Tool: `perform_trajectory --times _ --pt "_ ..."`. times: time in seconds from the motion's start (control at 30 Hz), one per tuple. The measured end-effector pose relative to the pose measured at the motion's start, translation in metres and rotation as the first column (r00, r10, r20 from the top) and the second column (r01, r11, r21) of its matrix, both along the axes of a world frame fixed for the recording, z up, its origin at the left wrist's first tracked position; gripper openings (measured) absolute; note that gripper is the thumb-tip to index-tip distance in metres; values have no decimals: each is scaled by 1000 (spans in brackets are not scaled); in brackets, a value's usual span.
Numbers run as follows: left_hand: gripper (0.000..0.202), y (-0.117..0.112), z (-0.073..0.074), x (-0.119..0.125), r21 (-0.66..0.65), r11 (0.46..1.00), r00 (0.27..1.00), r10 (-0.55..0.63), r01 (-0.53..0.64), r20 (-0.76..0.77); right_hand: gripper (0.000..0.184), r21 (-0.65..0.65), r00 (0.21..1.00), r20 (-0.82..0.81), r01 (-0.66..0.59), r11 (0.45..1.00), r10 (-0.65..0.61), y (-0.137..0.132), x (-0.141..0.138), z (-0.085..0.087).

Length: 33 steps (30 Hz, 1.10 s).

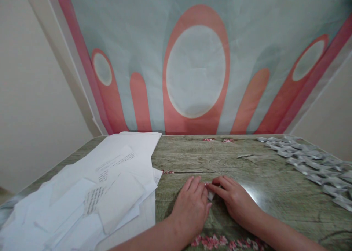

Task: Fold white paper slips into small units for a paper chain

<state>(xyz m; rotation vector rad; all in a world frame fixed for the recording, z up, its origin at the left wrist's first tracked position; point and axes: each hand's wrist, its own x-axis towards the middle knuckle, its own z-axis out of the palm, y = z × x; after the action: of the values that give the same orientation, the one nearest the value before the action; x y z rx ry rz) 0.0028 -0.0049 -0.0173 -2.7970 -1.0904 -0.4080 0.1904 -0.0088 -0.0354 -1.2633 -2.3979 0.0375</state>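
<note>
Close together on the table, both my hands work at a small folded piece of paper (211, 195), whitish grey and mostly covered by fingers. My left hand (192, 203) has its fingers bent over the paper's left side, with the thumb at the near edge. From the right, my right hand (233, 196) pinches the paper between its fingertips. How the paper is folded underneath cannot be made out.
A spread pile of loose paper sheets (121, 199), some printed, covers the table's left. Rows of folded grey paper pieces (310, 163) lie at the far right. The wood-patterned table (187, 152) ends at a wall hanging (198, 71) with red shapes.
</note>
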Motion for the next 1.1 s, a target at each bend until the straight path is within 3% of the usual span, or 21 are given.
perform_trajectory --times 0.37,0.6,0.97,1.1 --pt "41 0 1 2 8 1000 999 11 -11 -51 35 -33 993 103 54 998 -50 1 -5 5" --pt "41 -1 2 3 13 1000 998 22 -21 -55 39 -65 996 80 49 997 -44 1 -4 8" --pt "40 -2 2 3 -27 999 999 24 -25 -35 45 15 987 158 19 1000 -21 3 4 5" --pt "40 -1 3 2 -36 999 999 19 -20 -31 45 47 993 118 -4 999 -2 1 6 0"
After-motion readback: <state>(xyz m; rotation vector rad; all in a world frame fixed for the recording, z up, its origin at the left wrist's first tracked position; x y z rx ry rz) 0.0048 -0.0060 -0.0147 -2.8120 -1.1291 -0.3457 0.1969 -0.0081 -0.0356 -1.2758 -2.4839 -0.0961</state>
